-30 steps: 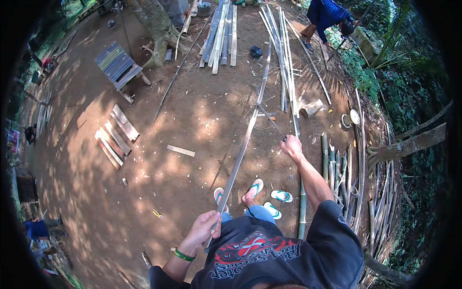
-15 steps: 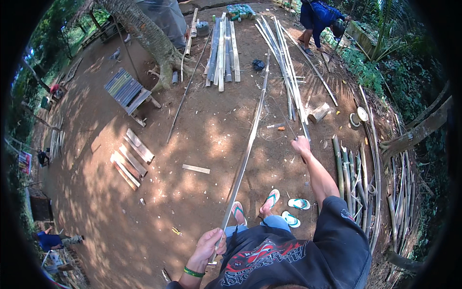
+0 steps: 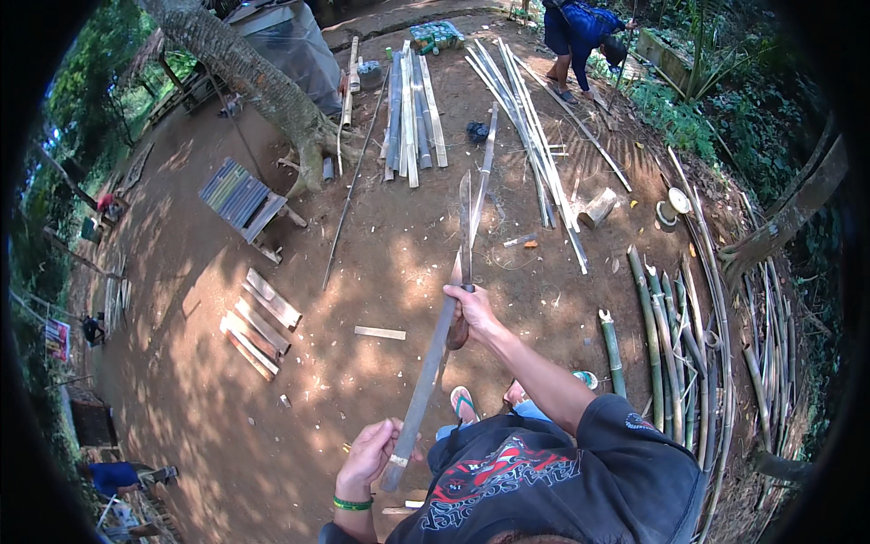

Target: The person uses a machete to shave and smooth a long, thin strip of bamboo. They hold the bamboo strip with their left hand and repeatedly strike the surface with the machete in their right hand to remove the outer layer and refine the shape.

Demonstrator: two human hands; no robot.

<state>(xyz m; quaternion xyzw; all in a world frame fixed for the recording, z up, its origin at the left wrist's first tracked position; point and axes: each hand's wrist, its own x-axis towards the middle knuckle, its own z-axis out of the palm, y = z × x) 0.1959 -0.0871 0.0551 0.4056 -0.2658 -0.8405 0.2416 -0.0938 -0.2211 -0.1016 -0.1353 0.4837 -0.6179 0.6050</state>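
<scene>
Here's the strip [image 3: 424,376], long, flat and smooth, grey near the body and paler farther out, slanting up above the brown earth [image 3: 362,272]. Left hand [image 3: 364,455] at its near end, fingers curled behind; how firmly, I can't tell. Right hand [image 3: 473,313] wraps the knife [image 3: 466,218], its slim blade tapering alongside the strip. Beyond, straight slats [image 3: 412,118]; to the right, round green poles [image 3: 642,326].

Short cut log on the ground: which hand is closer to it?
Right. The right hand is below and to the left of the log in the picture, apart from it; the left hand is lower and farther left.
</scene>
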